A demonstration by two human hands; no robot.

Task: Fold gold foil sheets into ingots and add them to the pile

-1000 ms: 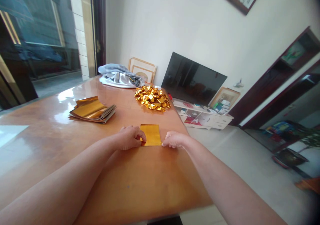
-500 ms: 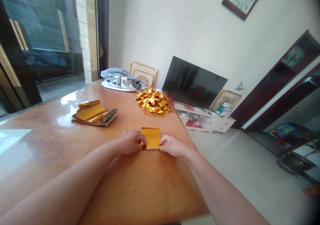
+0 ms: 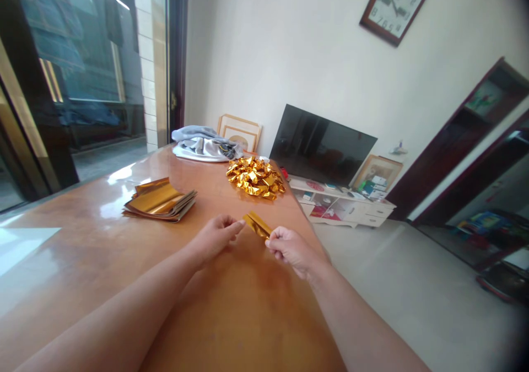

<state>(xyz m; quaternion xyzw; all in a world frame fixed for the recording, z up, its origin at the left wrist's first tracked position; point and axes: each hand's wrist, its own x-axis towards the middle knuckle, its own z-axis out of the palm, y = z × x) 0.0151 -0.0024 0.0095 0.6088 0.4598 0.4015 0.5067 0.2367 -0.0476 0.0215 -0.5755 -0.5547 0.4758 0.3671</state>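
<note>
"What's being pinched there?"

"A narrow folded gold foil strip (image 3: 257, 225), one end between the pressed-together fingertips of the left hand (image 3: 212, 240), the other in the right hand (image 3: 291, 249), above the glossy wooden table (image 3: 82, 262)."

"Beyond it?"

"A crinkled heap of gold foil (image 3: 255, 178) and a flat stack of foil sheets (image 3: 159, 201)."

Creased gold foil (image 3: 257, 225) (mirror-glossy, metallic) above a smooth, varnished wooden tabletop (image 3: 248, 319).

Single head-worn camera, set above the person's bare left forearm (image 3: 115, 300) and bare right forearm (image 3: 355, 322), both entering at frame bottom. Faces forward and down along a glossy orange-brown wooden table (image 3: 248, 317), near at bottom; white plaster wall (image 3: 268, 47) and dark wood-framed wall clock (image 3: 395, 8) far, upper right.
</note>
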